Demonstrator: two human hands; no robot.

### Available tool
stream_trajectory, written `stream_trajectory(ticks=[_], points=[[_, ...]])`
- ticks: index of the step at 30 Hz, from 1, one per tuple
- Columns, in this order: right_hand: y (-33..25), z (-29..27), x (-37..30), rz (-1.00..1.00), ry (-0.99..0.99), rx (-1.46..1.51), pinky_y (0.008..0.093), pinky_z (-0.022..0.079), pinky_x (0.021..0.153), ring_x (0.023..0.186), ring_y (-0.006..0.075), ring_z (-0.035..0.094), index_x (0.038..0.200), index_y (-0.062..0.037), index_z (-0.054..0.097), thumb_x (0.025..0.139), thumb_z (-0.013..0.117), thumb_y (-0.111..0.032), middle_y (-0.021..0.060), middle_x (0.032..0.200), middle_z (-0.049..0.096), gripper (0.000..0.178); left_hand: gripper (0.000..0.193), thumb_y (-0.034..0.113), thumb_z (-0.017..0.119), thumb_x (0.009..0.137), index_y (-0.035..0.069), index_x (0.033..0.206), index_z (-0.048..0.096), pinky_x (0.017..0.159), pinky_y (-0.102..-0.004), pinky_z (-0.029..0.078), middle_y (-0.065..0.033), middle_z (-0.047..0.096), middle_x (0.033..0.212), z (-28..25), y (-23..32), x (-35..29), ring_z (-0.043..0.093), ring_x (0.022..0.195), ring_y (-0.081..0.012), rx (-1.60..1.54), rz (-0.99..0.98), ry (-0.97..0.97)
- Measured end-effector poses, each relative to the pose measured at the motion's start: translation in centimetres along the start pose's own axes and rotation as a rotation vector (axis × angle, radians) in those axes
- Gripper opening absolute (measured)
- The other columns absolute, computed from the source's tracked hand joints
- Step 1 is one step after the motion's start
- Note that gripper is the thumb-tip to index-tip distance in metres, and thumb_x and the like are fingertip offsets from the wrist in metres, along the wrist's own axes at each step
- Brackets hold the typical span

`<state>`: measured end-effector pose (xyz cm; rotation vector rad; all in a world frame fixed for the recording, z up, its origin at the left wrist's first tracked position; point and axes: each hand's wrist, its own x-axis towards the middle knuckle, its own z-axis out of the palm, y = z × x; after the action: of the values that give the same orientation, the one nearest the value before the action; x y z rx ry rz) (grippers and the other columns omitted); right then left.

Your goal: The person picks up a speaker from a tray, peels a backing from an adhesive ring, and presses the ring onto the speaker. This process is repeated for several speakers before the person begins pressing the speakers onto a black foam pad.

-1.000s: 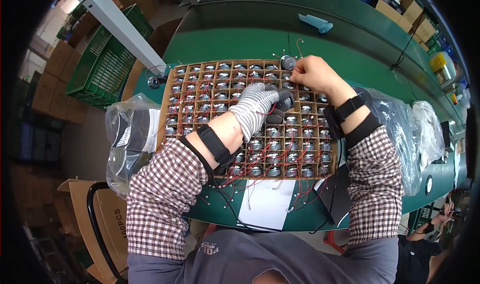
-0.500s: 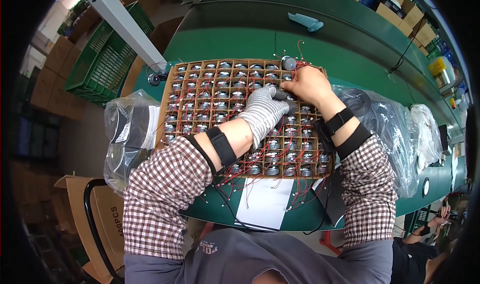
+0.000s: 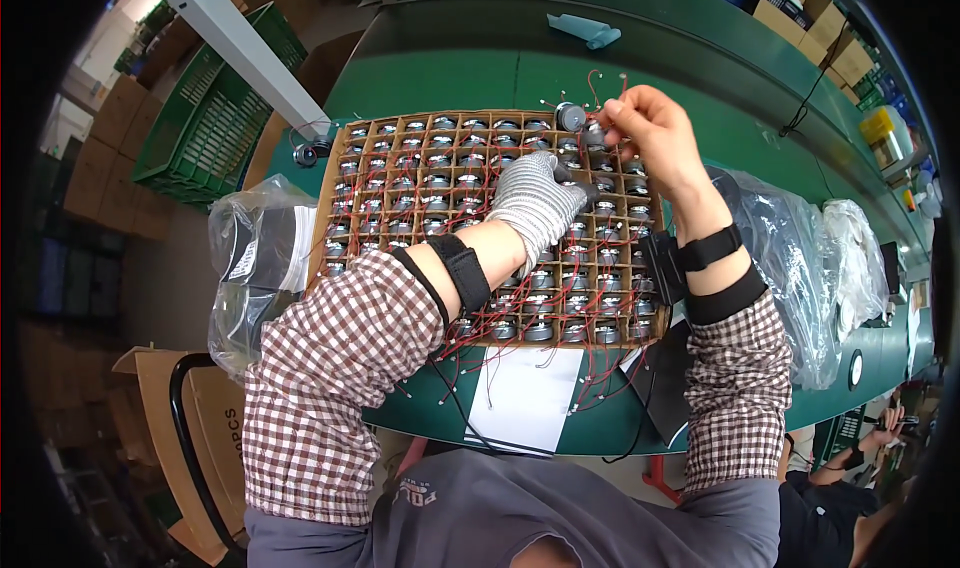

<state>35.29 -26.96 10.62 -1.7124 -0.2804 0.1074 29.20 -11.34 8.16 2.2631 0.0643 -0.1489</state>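
Note:
A cardboard box with a divider grid (image 3: 318, 230) lies on the green bench, its cells holding several small round speakers (image 3: 538, 332) with thin red wires. My left hand (image 3: 538, 200), in a grey-and-white striped glove with dark fingertips, rests over the middle-right cells. Its fingers are curled down, and whatever they hold is hidden. Bare, my right hand (image 3: 655, 133) is above the far right corner, thumb and forefinger pinched on a thin red wire. A loose speaker (image 3: 571, 117) sits on top of the far edge, just left of that hand.
Clear plastic bags (image 3: 775, 268) lie right of the box, and a bag of dark round parts (image 3: 262, 268) lies left. White paper (image 3: 525, 398) is under the near edge. A light-blue wrapper (image 3: 585, 30) lies at the back. Another speaker (image 3: 304, 155) stands by the metal post (image 3: 245, 53).
My right hand has moved away from my left, up and to the right, to the far corner. My left hand stays over nearly the same cells. The view has shifted slightly.

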Motion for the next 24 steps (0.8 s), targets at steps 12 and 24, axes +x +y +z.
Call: stream_trajectory(ticks=[12, 24], points=[[-2.2, -2.2, -4.8, -0.058, -0.042, 0.110, 0.0179, 0.042, 0.053, 0.063, 0.0058, 0.053, 0.079, -0.0060, 0.053, 0.087, 0.056, -0.018, 0.0034, 0.079, 0.061, 0.015, 0.029, 0.027, 0.064, 0.073, 0.000, 0.082, 0.063, 0.070, -0.0390, 0.049, -0.0191, 0.063, 0.081, 1.1, 1.7, -0.2, 0.062, 0.076, -0.0333, 0.468, 0.292, 0.030], [-5.8, -0.4, -10.3, -0.028, -0.300, 0.246, 0.0193, 0.042, 0.054, 0.062, 0.0080, 0.053, 0.079, -0.0047, 0.053, 0.085, 0.059, -0.016, 0.0051, 0.078, 0.060, 0.014, 0.032, 0.035, 0.053, 0.084, 0.003, 0.088, 0.060, 0.048, -0.0321, 0.047, -0.0112, 0.062, 0.074, -4.7, 2.2, -5.5, 0.059, 0.056, -0.0212, -0.176, 0.199, -0.274]])
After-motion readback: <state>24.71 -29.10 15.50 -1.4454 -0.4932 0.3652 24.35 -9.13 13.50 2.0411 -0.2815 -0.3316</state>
